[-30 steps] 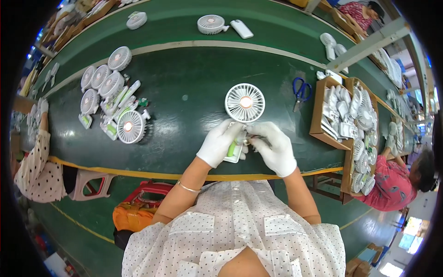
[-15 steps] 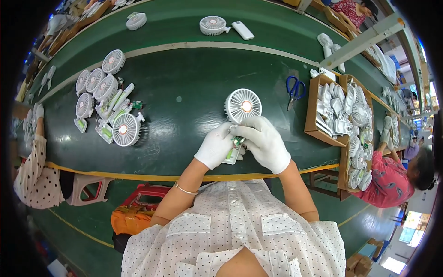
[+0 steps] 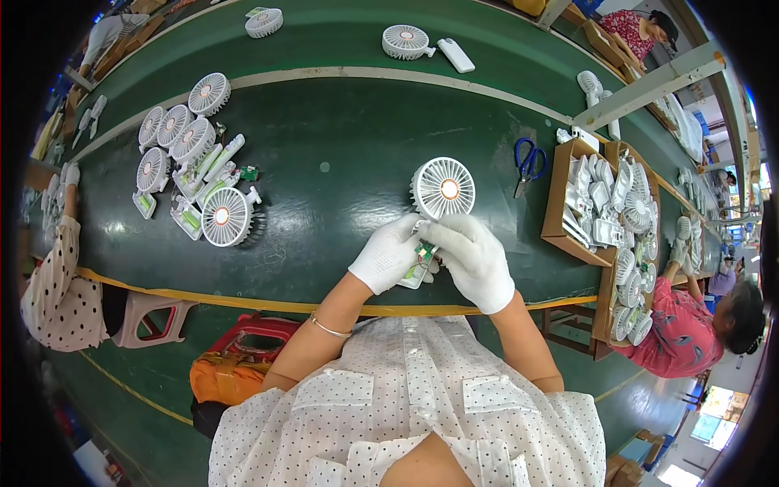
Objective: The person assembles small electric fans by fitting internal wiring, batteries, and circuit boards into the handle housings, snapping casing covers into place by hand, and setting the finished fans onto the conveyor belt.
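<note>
So the left hand (image 3: pixel 385 253) grips an opened white plastic handle (image 3: pixel 412 278), while the right hand (image 3: pixel 473 261) pinches at a small green circuit board (image 3: pixel 424 250). Both wear white fabric gloves. A round, thin-ribbed fan head (image 3: pixel 443 188) lies at their 12 o'clock on the smooth green surface (image 3: pixel 324 211), blue-handled scissors (image 3: pixel 531 160) at 2 (any lettering's too tiny to read).

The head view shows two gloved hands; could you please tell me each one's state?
Left hand: closed, holding the open fan handle.
Right hand: bent in close beside the green circuit board; whether it grips anything cannot be told.
</note>
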The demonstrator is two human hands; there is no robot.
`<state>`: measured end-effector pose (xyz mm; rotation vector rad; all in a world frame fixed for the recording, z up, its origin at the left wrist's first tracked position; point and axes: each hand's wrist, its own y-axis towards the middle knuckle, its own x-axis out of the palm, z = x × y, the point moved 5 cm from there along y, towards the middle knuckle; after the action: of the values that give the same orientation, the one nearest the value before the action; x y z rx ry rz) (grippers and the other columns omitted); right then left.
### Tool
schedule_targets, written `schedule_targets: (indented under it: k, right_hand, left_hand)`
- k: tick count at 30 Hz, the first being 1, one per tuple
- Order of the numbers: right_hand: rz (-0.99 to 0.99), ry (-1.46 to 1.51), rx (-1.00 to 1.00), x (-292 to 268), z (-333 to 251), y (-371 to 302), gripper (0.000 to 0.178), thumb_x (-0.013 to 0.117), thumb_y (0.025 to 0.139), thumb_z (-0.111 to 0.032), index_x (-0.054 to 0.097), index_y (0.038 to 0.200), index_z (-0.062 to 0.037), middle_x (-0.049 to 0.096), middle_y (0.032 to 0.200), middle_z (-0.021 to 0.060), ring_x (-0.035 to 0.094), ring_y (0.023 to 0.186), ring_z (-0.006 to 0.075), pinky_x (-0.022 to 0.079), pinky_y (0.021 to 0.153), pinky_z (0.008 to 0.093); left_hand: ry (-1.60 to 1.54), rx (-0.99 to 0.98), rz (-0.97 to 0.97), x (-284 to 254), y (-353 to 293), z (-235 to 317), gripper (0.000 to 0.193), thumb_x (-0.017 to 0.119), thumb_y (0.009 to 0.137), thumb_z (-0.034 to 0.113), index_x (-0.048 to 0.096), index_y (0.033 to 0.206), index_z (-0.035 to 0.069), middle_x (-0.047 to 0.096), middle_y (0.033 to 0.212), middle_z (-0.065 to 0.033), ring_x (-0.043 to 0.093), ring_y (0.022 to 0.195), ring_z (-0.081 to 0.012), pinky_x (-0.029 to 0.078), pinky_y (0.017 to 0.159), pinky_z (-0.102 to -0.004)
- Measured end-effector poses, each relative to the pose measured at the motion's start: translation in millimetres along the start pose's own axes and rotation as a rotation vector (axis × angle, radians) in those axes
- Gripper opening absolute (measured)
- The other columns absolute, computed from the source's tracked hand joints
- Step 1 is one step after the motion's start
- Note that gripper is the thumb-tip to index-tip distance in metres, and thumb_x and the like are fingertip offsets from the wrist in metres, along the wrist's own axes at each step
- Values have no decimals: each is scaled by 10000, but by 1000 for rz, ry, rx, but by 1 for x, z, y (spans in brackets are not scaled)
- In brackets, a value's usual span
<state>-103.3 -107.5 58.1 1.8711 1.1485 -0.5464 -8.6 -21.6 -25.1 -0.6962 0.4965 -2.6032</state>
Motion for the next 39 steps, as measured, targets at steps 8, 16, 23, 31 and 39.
schedule_targets:
  k: [8, 16, 23, 31, 39]
  right_hand:
    - [-3, -49, -6, 2, 4, -10, 281, 719, 728, 57, 733, 977, -71, 691, 961, 102, 679, 792, 254, 557, 671, 332]
    - [135, -29, 4, 6, 4, -11, 330, 657, 762, 141, 720, 1034, -35, 681, 967, 101, 679, 782, 218, 555, 678, 291]
    - [294, 494, 554, 24, 37, -31, 234, 624, 868, 124, 691, 1063, 14, 684, 985, 110, 679, 813, 141, 559, 702, 267]
    - [189, 336, 628, 25, 40, -32, 239, 641, 872, 79, 695, 1100, 29, 680, 973, 87, 673, 814, 119, 540, 715, 246]
    - [138, 170, 413, 21, 35, -20, 324, 642, 832, 83, 722, 1118, -46, 686, 978, 75, 675, 827, 160, 530, 740, 274]
  left_hand:
    - [41, 7, -5, 0, 3, -2, 258, 454, 1064, 192, 568, 1176, -10, 683, 922, -138, 724, 718, -214, 630, 611, -334]
    - [-102, 28, -13, -4, 1, -3, 292, 466, 1061, 239, 567, 1173, -11, 680, 918, -147, 722, 708, -231, 630, 618, -342]
    - [-241, 33, -2, -3, 1, -3, 409, 460, 1058, 354, 576, 1173, -21, 688, 923, -164, 716, 687, -243, 622, 607, -344]
    - [-174, 35, 17, -4, 5, -6, 426, 448, 1062, 361, 579, 1185, -26, 691, 919, -164, 717, 687, -246, 622, 606, -341]
    - [-304, -45, 14, -6, 4, -4, 406, 480, 1050, 346, 580, 1152, -33, 678, 923, -167, 717, 679, -256, 624, 580, -365]
